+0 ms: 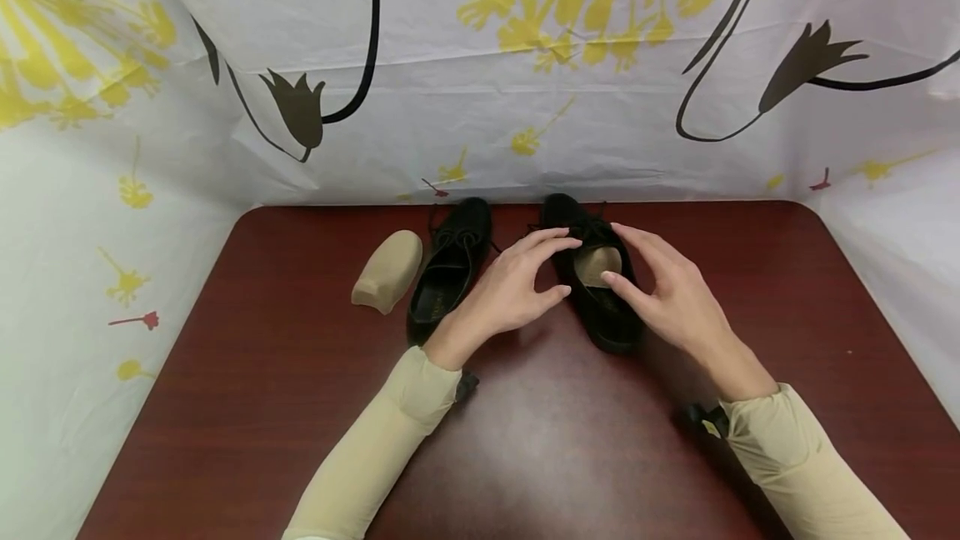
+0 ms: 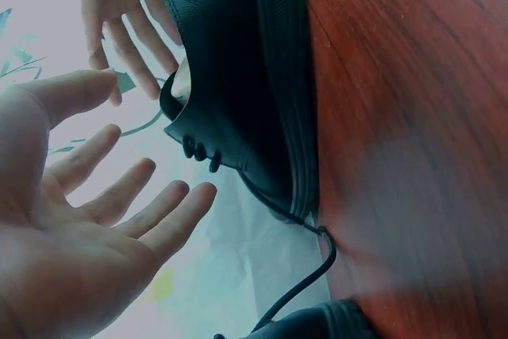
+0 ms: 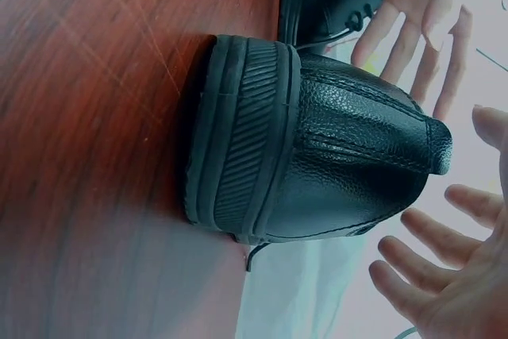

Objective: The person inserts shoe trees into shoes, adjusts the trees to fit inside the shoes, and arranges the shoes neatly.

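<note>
Two black lace-up shoes stand on the table. Inside the right-hand shoe [image 1: 613, 325] sits a beige shoe insert [image 1: 594, 263], its rear part showing in the opening. My left hand [image 1: 512, 283] hovers at that shoe's left side, fingers spread and holding nothing. On the opposite side is my right hand [image 1: 675, 294], its fingers loosely bent near the laces and its thumb near the insert. The wrist views show both hands apart from the shoe. A second beige shoe insert [image 1: 388, 270] lies left of the other shoe [image 1: 471, 222], which is partly behind my left wrist.
The dark red wooden table [image 1: 300, 440] has rounded far corners. Behind it and along both sides hangs a white sheet [image 1: 420, 132] with yellow and dark plant prints. Both shoes stand close to the far edge, by the sheet.
</note>
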The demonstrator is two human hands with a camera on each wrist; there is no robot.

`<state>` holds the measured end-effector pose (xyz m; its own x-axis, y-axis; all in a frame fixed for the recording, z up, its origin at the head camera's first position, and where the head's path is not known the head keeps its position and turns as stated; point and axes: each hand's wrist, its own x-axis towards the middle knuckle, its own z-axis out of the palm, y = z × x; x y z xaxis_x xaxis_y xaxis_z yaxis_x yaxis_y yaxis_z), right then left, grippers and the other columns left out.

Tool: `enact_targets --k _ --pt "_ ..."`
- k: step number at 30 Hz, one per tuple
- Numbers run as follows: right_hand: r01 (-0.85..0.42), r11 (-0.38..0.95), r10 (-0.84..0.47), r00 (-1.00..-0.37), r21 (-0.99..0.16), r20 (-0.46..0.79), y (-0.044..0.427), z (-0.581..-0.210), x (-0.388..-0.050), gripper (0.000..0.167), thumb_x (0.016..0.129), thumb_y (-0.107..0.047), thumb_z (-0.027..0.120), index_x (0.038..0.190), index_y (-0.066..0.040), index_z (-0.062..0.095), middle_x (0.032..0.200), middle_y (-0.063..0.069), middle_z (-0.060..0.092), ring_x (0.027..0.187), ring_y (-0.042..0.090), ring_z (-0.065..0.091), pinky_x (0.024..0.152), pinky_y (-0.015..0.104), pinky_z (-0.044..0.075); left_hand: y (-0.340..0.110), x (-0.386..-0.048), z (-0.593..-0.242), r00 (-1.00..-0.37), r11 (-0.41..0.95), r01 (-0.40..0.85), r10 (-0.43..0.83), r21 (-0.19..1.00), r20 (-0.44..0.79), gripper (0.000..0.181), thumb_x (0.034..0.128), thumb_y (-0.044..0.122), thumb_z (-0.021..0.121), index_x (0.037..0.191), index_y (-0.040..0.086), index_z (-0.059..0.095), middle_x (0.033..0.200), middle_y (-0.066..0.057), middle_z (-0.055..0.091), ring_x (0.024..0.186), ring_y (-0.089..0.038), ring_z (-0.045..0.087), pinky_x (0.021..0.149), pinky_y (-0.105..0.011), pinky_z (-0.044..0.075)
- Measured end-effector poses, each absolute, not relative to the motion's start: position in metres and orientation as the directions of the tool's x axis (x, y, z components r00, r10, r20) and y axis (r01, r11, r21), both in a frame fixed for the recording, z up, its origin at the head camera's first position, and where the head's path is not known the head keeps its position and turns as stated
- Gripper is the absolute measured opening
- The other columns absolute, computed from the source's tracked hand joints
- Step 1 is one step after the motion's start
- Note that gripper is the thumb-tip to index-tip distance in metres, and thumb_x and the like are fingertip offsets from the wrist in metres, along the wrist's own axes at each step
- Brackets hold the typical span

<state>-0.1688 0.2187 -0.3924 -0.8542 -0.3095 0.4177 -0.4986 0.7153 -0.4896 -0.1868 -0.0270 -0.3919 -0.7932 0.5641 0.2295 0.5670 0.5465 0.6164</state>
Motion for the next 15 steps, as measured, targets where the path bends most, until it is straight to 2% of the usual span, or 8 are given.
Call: enact_targets --k 9,15 --pt "-0.542 0.703 -0.339 -0.825 -0.461 0.452 0.214 -0.389 -0.169 0.076 0.081 -0.023 0.084 0.148 -0.015 0.049 0.146 0.004 0.051 0.133 0.024 0.048 0.104 0.046 0.041 -0.037 -0.181 -0.383 -0.788 0.587 0.587 0.572 0.558 0.228 0.061 0.0926 0.029 0.072 0.148 0.023 0.048 0.158 0.001 0.034 0.142 -0.019 0.036 0.106 -0.041 0.042" --pt "-0.554 0.694 -0.353 -0.819 -0.461 0.452 0.207 -0.387 -0.17 0.079 0.08 -0.026 0.085 0.149 -0.017 0.047 0.146 0.003 0.05 0.133 0.023 0.048 0.106 0.043 0.039 -0.047 -0.177 -0.383 -0.784 0.6 0.599 0.575 0.53 0.236 0.066 0.0893 0.027 0.077 0.149 0.023 0.047 0.158 0.002 0.035 0.142 -0.02 0.036 0.108 -0.04 0.04"
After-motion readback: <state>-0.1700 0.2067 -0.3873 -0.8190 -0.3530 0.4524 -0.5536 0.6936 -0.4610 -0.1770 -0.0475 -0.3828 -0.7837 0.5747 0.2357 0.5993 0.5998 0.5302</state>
